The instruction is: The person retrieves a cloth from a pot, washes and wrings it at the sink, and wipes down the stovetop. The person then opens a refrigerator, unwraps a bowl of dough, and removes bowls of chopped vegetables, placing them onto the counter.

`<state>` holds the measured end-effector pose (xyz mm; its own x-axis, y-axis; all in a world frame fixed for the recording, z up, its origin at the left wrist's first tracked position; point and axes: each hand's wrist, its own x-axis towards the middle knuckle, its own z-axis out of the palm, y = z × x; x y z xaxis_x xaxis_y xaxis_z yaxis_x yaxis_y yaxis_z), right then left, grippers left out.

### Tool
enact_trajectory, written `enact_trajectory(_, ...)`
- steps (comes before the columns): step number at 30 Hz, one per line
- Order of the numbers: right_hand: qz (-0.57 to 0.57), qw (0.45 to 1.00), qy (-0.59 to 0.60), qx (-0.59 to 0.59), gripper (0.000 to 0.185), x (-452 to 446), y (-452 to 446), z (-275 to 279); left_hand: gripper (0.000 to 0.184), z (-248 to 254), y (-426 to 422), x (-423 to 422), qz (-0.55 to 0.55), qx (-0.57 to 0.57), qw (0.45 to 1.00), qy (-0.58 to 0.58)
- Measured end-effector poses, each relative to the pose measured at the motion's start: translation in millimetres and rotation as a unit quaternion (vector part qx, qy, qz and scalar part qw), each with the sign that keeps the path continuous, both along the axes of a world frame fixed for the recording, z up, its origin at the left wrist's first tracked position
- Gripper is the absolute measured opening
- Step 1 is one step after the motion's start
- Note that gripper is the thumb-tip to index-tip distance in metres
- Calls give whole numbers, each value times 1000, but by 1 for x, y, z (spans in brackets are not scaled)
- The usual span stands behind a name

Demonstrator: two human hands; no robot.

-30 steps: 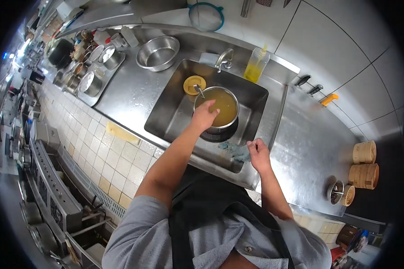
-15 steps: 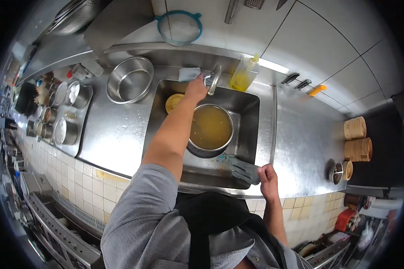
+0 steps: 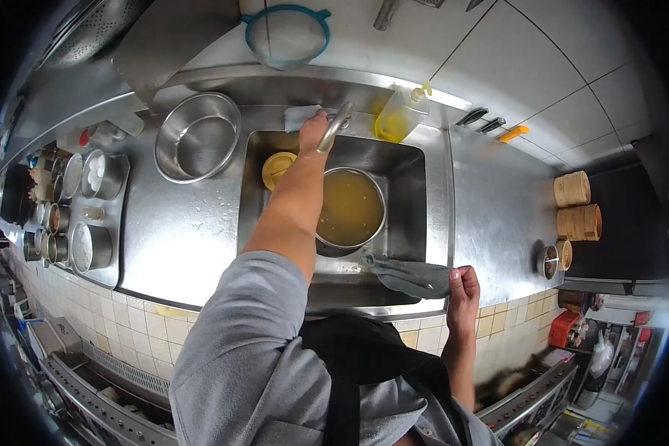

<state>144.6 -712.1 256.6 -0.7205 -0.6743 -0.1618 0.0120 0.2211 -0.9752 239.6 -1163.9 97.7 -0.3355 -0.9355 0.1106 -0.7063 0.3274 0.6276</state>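
In the sink (image 3: 409,197) stands one pot (image 3: 383,223) of cloudy yellowish liquid (image 3: 349,208), and over the near right part of the same sink one grey-green cloth (image 3: 409,276) stretches, its end clamped in the fingers of the right hand (image 3: 464,291). The left hand (image 3: 314,134) is at the one tap (image 3: 334,128), at the sink's far edge; whether its fingers are closed I cannot tell — the spout covers them. The pot could overflow, if water ran into it, or tip, if the left forearm (image 3: 293,201) pushed its rim; the cloth could slip, because only one end is pinched. Counted also: one yellow disc (image 3: 276,169) in the sink's far left corner, one bottle (image 3: 401,117) behind the sink, one bowl (image 3: 208,147) left of it, three knife handles (image 3: 492,125) beyond its right side.
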Motion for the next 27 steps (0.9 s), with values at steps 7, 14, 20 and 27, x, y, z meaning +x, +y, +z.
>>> enact_trajectory(7, 12, 998, -68, 6, 20, 9, -6, 8, 51, -15, 8, 23, -117, 410, 845, 323)
enact_trajectory(14, 28, 999, -35, 20, 19, 2, -11, -1, 34, -7, 7, 18, -72, 291, 917, 262)
enact_trajectory(20, 26, 998, -57, 8, 19, 4, -8, 3, 36, 24, 32, 15, -4, 355, 899, 257)
enact_trajectory(27, 26, 996, -83, 12, 19, 6, -6, -1, 38, 47, 24, 1, 50, 543, 770, 331)
